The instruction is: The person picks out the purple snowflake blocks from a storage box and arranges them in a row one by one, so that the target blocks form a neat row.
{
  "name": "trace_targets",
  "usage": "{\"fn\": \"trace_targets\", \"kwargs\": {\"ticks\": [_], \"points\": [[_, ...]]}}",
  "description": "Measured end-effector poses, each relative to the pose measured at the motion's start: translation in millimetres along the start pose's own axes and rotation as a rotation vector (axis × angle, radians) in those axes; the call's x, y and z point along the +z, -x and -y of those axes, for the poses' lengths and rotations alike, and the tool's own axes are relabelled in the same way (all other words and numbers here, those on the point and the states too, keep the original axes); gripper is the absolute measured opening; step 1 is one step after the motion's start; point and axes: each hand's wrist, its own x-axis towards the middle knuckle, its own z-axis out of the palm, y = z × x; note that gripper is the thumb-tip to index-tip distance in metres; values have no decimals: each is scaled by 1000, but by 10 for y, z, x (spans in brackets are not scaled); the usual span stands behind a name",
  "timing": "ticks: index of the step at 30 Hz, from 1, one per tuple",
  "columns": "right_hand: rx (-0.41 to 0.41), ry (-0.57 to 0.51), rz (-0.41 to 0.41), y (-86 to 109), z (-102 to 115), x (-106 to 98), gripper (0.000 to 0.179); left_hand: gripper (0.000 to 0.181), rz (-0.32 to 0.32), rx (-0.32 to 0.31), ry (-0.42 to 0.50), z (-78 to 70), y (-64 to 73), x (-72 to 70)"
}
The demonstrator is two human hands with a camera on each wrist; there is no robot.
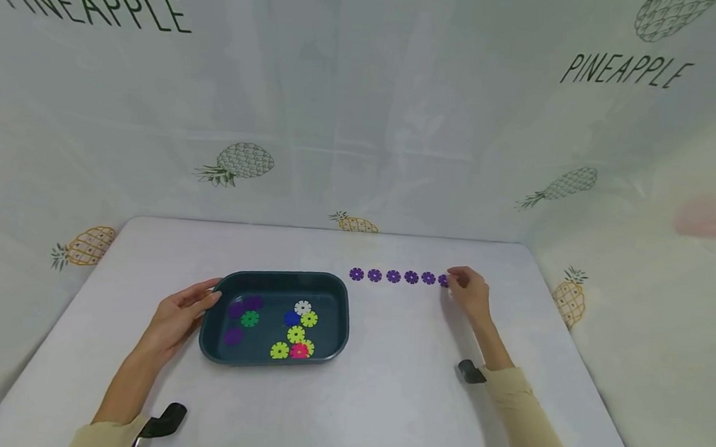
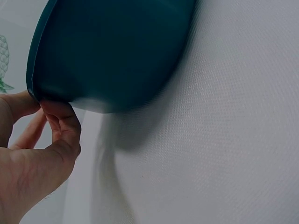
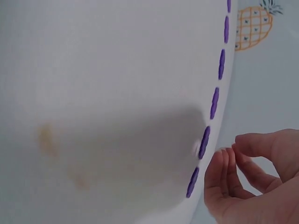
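Note:
My left hand [image 1: 178, 316] grips the left end of a dark teal tray [image 1: 343, 299], thumb and fingers at its rim, as the left wrist view also shows. Small notched plastic discs lie in the tray: purple ones [image 1: 234, 336] and a green one [image 1: 249, 319] at left, yellow, white, blue and pink ones [image 1: 299, 351] at right. Beyond the tray runs a straight row of several purple discs [image 1: 394, 276]. My right hand [image 1: 470, 295] hovers at the row's right end, fingers loosely bent with nothing between them. In the right wrist view the end disc [image 3: 192, 183] lies just beside the fingertips.
A white table [image 1: 395, 406] carries everything. Behind and beside it hangs a pale curtain [image 1: 366, 99] printed with pineapples. Each wrist wears a black camera, the left one [image 1: 168, 421] low over the table and the right one [image 1: 471, 371] near the sleeve.

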Motion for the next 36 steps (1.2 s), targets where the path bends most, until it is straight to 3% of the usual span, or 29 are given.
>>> {"fn": "trace_targets", "kwargs": {"ticks": [8,18,36], "points": [[-64,-56,54,58,187,129,23,66,-2,-2,8,-4,6,-2],[-174,-120,59,168,485,309,19,67,-8,-11,7,20,-1,2],[-203,-221,174,360,1049,636,20,70,-13,-8,-22,-22,-10,23]]}}
